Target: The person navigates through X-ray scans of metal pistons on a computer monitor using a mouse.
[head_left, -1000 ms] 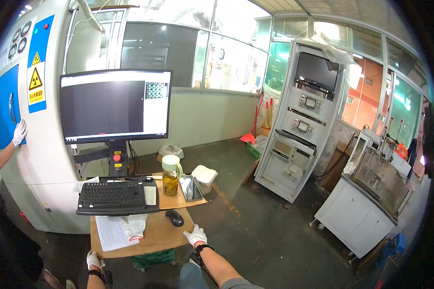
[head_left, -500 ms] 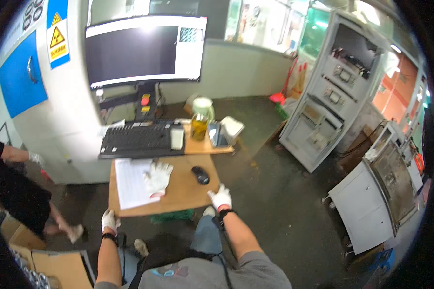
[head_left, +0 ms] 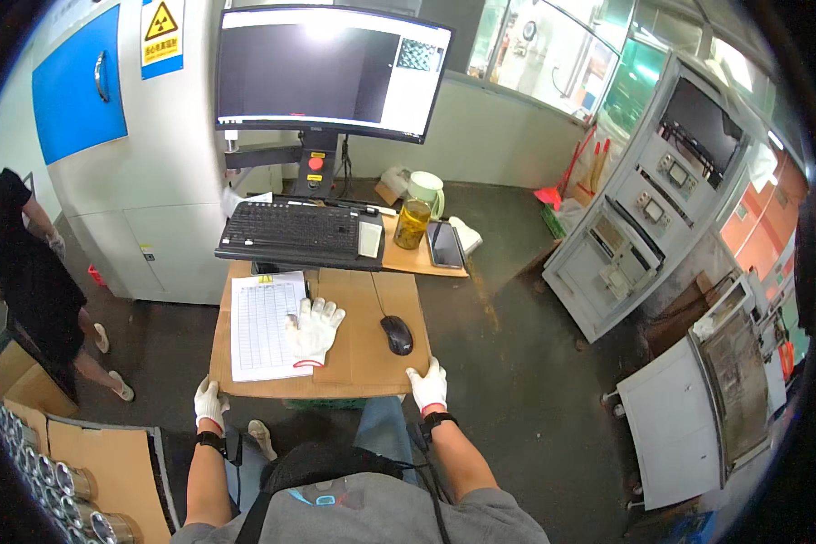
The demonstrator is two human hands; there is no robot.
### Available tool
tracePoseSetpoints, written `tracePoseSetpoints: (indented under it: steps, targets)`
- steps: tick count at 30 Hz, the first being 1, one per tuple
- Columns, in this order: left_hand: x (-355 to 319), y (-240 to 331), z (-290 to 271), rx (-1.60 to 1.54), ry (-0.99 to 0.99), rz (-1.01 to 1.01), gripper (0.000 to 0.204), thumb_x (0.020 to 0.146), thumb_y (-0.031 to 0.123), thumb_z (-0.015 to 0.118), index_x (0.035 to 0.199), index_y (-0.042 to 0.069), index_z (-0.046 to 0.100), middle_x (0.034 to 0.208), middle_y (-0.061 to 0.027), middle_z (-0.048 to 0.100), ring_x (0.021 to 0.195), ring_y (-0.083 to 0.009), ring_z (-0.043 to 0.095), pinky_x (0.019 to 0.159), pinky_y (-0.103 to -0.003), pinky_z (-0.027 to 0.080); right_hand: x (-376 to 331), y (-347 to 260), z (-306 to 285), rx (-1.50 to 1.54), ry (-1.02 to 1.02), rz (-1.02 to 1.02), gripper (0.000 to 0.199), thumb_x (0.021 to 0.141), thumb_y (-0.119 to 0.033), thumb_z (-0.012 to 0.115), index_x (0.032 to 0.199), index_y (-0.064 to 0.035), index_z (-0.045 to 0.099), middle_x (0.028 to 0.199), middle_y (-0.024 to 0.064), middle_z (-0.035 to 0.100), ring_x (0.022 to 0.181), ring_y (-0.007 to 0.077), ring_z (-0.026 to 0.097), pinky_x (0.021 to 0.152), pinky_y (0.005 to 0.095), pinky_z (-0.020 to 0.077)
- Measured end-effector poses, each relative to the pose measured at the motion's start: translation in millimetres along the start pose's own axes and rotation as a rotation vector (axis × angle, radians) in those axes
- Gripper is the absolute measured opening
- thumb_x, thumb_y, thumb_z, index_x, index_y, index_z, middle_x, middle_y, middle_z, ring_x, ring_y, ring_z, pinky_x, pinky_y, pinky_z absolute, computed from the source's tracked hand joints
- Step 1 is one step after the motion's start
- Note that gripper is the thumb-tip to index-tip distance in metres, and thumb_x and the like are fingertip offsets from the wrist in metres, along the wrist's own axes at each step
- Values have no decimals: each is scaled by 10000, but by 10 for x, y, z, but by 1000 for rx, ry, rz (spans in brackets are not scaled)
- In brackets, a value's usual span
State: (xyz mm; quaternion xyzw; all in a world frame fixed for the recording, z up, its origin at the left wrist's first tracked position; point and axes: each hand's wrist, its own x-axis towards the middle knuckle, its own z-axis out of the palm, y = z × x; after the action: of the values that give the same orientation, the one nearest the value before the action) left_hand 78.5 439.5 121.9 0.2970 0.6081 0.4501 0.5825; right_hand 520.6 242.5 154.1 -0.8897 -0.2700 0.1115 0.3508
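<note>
Both hands wear white work gloves and grip the near corners of a brown cardboard-topped board [head_left: 372, 367]. My left hand [head_left: 208, 402] is closed on the left corner, and my right hand [head_left: 428, 384] on the right one. On the board lie a printed table sheet [head_left: 261, 335], an empty white glove [head_left: 315, 332] partly over it, and a black mouse [head_left: 396, 335]. Behind them is a black keyboard [head_left: 290, 231] on a raised shelf. Fingers under the board are hidden.
A monitor [head_left: 326, 72] stands behind the keyboard. A jar of yellowish liquid [head_left: 412, 225], a green mug [head_left: 426, 190] and a phone [head_left: 444, 245] sit at the shelf's right. Metal cans [head_left: 74, 480] lie lower left. A person [head_left: 32, 245] stands left; a grey cabinet [head_left: 607, 272] stands right.
The view has shifted, so the monitor and shelf sit higher and further right. Both my hands stay on the board's corners. The person at the left has moved and now stands more upright.
</note>
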Motion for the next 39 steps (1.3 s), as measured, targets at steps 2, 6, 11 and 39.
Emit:
tracePoseSetpoints:
  steps: [2, 6, 11, 39]
  targets:
    - [-46, -7, -9, -3, 8, 0, 419, 968, 159, 510, 1371, 48, 485, 785, -32, 608, 490, -96, 505, 378, -234, 415, -5, -22, -29, 11, 6, -19, 740, 779, -339, 750, 1368, -20, 435, 1297, 273, 500, 1189, 420, 509, 1018, 455, 426]
    - [45, -203, -166, -80, -42, 63, 421, 962, 148, 509, 1370, 47, 485, 807, -36, 618, 484, -107, 503, 371, -248, 379, -35, -314, -152, -281, 169, -319, 690, 757, -326, 749, 1312, -20, 476, 1313, 253, 487, 1158, 426, 512, 992, 494, 424]
    - [38, -252, -183, -11, 15, 109, 411, 957, 177, 526, 1353, 73, 506, 750, -15, 598, 490, -97, 504, 397, -256, 389, 133, -740, 12, -348, 64, -583, 720, 730, -388, 758, 1357, -187, 466, 1395, 183, 433, 1237, 426, 440, 1044, 524, 363]
    - [-1257, -630, -679, 1079, 282, 246, 372, 969, 310, 475, 1069, 4, 663, 1042, -236, 665, 973, -397, 625, 886, -427, 482, 516, -729, 465, -369, 227, -660, 395, 764, -235, 619, 1159, -242, 620, 1228, 87, 576, 946, 344, 603, 831, 480, 492]
